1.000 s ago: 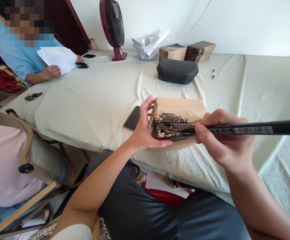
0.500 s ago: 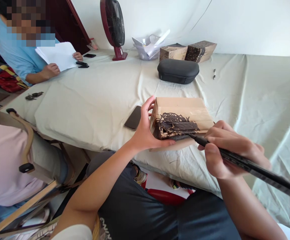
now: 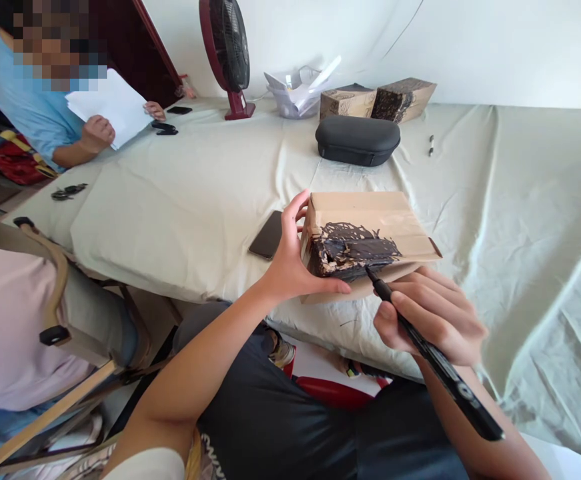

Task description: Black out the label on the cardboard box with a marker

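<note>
A brown cardboard box [image 3: 360,205] lies near the table's front edge, its near left part covered in dark scribbled ink. Around its left end my left hand [image 3: 295,267] is closed, with the thumb along the near side and the fingers behind. Pinched in my right hand [image 3: 430,313] is a black marker pen [image 3: 435,363]. The tip meets or nearly meets the inked near edge, just right of my left thumb. Just left of the box, partly behind my left hand, rests a dark smartphone [image 3: 267,235].
Beyond the box stand a black zip case [image 3: 357,141], two more cardboard boxes [image 3: 405,100], a plastic basket [image 3: 295,103] of papers and a fan [image 3: 225,60]. A small pen [image 3: 431,145] lies at right. Across the table, a person's hand [image 3: 99,133] holds paper sheets [image 3: 115,107].
My right hand has moved left and tilted the marker more steeply, its tip shifting left along the box edge. My left hand and the box stay nearly still. The other person's papers shifted slightly.
</note>
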A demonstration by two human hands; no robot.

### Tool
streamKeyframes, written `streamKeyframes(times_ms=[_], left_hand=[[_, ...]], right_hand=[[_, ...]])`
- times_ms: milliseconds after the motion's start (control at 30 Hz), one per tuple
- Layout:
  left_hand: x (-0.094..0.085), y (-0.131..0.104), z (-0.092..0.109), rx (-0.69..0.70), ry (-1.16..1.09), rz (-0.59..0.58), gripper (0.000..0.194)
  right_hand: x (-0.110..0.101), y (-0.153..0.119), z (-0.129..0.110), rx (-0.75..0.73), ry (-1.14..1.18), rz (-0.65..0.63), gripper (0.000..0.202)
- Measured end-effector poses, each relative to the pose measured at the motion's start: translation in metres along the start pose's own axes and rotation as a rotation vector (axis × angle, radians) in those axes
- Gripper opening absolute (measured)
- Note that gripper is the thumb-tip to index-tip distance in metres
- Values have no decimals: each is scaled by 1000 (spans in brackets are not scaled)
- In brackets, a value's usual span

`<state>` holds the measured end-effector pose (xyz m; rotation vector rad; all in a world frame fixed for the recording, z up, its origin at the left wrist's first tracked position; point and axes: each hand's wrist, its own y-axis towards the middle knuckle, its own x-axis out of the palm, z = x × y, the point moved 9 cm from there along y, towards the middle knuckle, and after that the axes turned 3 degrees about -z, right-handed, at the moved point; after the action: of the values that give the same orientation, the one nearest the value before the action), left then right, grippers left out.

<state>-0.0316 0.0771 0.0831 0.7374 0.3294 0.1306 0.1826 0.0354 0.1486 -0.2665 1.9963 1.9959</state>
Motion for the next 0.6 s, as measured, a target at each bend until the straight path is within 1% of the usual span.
streamKeyframes(times_ms=[133,233,300,433,500,600], left_hand=[[1,-1,-11,-36,7,-17,157],[-2,0,-19,-48,45,-29,161],[-5,1,-21,-39,83,-44,158],[-11,3,-18,-40,89,-61,145],[-12,3,-15,-57,64,-66,137],[-9,2,-11,-66,43,-86,127]], right_hand=[[11,-4,-4,4,13,2,21],[21,-10,-9,31,39,-33,22],[30,-14,-12,56,58,-77,25],[42,-16,-20,67,71,-99,26],[53,-14,-23,77,74,-177,28],[66,-14,-26,106,76,-361,29]])
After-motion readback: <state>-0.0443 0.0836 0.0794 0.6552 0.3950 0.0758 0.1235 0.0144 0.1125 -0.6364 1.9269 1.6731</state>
